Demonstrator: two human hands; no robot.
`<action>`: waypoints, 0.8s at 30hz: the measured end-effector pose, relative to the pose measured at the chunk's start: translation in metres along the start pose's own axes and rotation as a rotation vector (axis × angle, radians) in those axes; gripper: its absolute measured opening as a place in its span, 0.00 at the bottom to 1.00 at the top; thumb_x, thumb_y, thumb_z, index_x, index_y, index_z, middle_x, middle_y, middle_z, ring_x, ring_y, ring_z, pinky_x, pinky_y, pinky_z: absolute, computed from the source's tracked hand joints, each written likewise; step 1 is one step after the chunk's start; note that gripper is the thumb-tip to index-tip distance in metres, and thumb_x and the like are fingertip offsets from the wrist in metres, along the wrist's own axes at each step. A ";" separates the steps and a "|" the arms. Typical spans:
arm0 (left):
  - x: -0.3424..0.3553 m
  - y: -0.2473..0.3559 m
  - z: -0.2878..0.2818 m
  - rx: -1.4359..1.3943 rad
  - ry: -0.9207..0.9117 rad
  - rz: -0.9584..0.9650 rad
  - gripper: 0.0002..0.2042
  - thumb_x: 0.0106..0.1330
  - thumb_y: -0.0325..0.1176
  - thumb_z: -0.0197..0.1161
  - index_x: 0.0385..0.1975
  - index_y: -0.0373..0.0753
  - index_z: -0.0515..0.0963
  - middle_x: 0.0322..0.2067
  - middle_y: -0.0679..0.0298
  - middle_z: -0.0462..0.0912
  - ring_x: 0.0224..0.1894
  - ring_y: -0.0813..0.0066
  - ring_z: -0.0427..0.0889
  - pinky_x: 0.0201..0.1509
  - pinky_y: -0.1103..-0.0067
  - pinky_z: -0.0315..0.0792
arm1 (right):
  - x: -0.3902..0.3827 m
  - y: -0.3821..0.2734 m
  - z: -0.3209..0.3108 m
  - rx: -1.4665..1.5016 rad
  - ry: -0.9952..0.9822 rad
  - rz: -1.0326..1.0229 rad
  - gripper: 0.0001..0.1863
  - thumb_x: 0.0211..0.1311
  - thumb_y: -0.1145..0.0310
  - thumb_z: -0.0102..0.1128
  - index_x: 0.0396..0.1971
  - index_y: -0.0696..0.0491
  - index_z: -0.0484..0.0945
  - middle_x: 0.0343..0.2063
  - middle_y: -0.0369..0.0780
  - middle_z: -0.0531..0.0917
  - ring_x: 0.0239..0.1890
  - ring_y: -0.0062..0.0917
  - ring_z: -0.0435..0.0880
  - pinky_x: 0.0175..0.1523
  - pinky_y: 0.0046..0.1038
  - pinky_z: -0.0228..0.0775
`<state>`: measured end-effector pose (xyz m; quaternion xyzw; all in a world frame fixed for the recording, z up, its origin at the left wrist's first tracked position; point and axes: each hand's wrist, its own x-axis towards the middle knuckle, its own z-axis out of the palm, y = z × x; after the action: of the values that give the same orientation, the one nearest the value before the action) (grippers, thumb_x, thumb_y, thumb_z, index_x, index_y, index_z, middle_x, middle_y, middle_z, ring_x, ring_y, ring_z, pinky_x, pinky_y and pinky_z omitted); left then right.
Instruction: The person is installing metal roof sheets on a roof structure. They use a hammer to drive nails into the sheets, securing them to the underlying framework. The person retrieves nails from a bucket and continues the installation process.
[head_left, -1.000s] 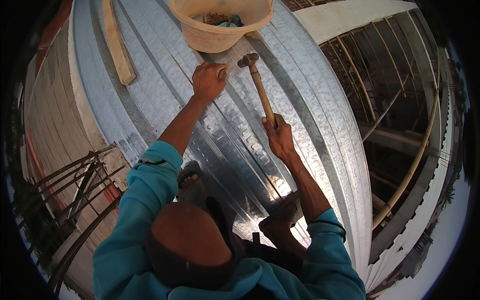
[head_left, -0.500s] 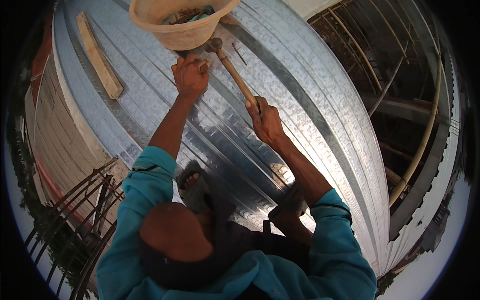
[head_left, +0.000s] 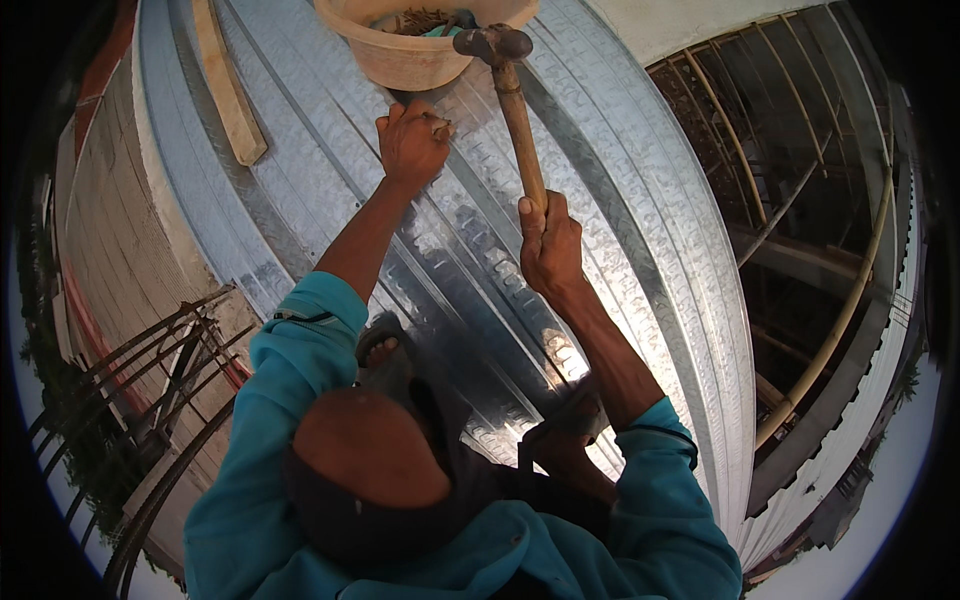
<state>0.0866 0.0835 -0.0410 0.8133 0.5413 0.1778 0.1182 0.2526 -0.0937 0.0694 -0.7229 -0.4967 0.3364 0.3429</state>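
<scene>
My right hand (head_left: 548, 243) grips the wooden handle of a hammer (head_left: 510, 90), whose metal head is raised in front of a tan plastic bucket (head_left: 405, 55). My left hand (head_left: 410, 145) is closed, pinching a small nail against the ribbed metal roof sheet (head_left: 600, 200) just below the bucket. The bucket holds nails and something teal. Both arms wear teal sleeves.
A wooden plank (head_left: 228, 85) lies on the sheet at the upper left. My sandalled feet (head_left: 380, 345) rest on the sheeting. Scaffold poles (head_left: 150, 360) stand at the left, and open roof framing with timber beams (head_left: 800, 200) drops away on the right.
The hammer has swung up from near the sheet to in front of the bucket. My left hand stays by the nail below the bucket.
</scene>
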 end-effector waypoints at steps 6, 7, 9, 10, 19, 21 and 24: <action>0.001 0.000 0.003 0.041 0.048 0.007 0.06 0.56 0.35 0.69 0.30 0.44 0.90 0.41 0.70 0.81 0.47 0.67 0.72 0.53 0.69 0.59 | 0.006 0.059 0.037 -0.286 -0.153 0.075 0.20 0.78 0.57 0.51 0.39 0.63 0.69 0.17 0.58 0.78 0.22 0.57 0.81 0.27 0.53 0.69; 0.004 -0.001 -0.001 0.035 0.042 0.005 0.06 0.57 0.35 0.70 0.31 0.44 0.89 0.42 0.71 0.81 0.47 0.67 0.73 0.53 0.68 0.60 | 0.004 0.046 0.031 -0.235 -0.160 0.104 0.20 0.78 0.57 0.50 0.39 0.63 0.70 0.17 0.58 0.78 0.22 0.58 0.80 0.27 0.53 0.69; -0.001 0.002 -0.002 0.014 -0.004 -0.007 0.07 0.57 0.36 0.70 0.32 0.43 0.89 0.43 0.71 0.80 0.48 0.68 0.74 0.54 0.67 0.61 | 0.002 0.017 0.019 -0.103 -0.107 0.129 0.19 0.78 0.57 0.50 0.40 0.62 0.70 0.18 0.58 0.79 0.23 0.59 0.80 0.27 0.52 0.69; -0.004 0.002 -0.002 0.025 -0.020 -0.014 0.07 0.57 0.36 0.70 0.32 0.43 0.89 0.44 0.72 0.80 0.48 0.68 0.74 0.54 0.67 0.61 | 0.001 0.009 0.015 -0.046 -0.041 0.090 0.18 0.78 0.57 0.50 0.41 0.61 0.70 0.19 0.58 0.79 0.23 0.60 0.80 0.27 0.52 0.69; -0.002 0.003 -0.005 0.046 -0.019 -0.036 0.05 0.57 0.37 0.71 0.31 0.46 0.89 0.43 0.73 0.80 0.48 0.67 0.74 0.53 0.67 0.61 | -0.001 0.036 0.029 -0.179 -0.113 0.101 0.20 0.78 0.57 0.51 0.39 0.63 0.70 0.18 0.59 0.79 0.22 0.57 0.81 0.27 0.51 0.70; -0.003 0.006 -0.002 0.029 -0.034 -0.033 0.05 0.58 0.37 0.71 0.31 0.46 0.89 0.44 0.72 0.80 0.47 0.67 0.74 0.53 0.67 0.61 | -0.003 0.019 0.022 -0.037 0.021 0.022 0.17 0.77 0.60 0.53 0.42 0.61 0.69 0.20 0.58 0.80 0.23 0.59 0.81 0.27 0.53 0.69; -0.002 0.008 0.000 0.014 -0.016 -0.025 0.05 0.58 0.36 0.70 0.30 0.46 0.89 0.43 0.72 0.80 0.46 0.66 0.74 0.52 0.67 0.60 | -0.001 0.035 0.030 -0.160 0.028 0.007 0.17 0.76 0.59 0.53 0.40 0.61 0.69 0.18 0.58 0.80 0.22 0.58 0.82 0.25 0.53 0.71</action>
<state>0.0920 0.0783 -0.0384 0.8085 0.5518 0.1660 0.1191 0.2445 -0.0990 0.0243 -0.7544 -0.5143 0.2867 0.2900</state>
